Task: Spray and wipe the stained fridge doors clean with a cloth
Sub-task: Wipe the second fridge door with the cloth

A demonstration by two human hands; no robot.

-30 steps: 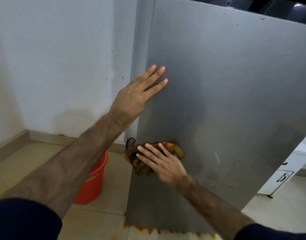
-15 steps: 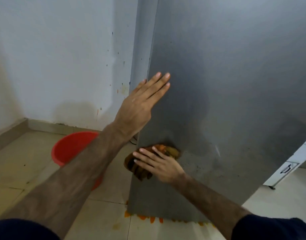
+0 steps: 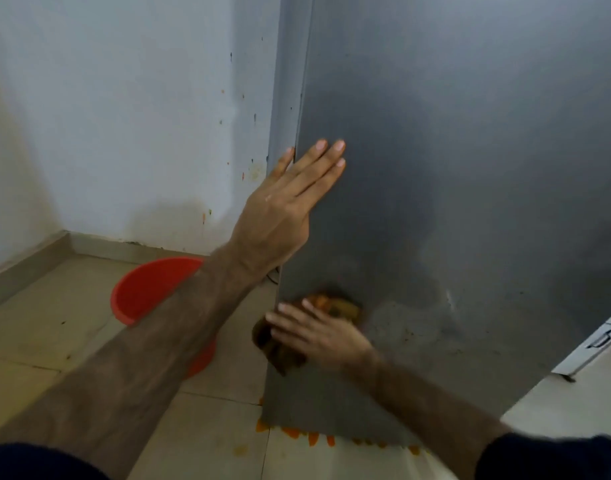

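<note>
— Item one, the hands. Where are they?

— My left hand (image 3: pixel 283 202) lies flat against the grey fridge door (image 3: pixel 470 202), fingers straight and close together, near the door's left edge, with one finger wrapping just past that edge. My right hand (image 3: pixel 318 336) is lower down, fingers spread, pressing the cloth (image 3: pixel 335 306) onto the same door.

— Item two, the cloth?

— Brown and orange, bunched up. It sits under my right palm and fingers, showing above the fingertips and below the hand at the door's left edge. It touches the door; well below my left hand. The right hand is blurred, so I cannot tell how tightly it holds.

— Item three, the door surface?

— A paler, speckled patch (image 3: pixel 411 327) just right of the cloth; a darker stretch above it.

— Item four, surroundings?

— A red bucket (image 3: pixel 148 289) on the tiled floor (image 3: pixel 37 323), left of the door, partly hidden behind my left forearm. Orange splashes (image 3: pixel 311 438) on the floor along the door's bottom edge. Small orange and dark flecks on the white wall (image 3: pixel 106 116). A white cabinet with a dark handle (image 3: pixel 600 341) at far right.
</note>
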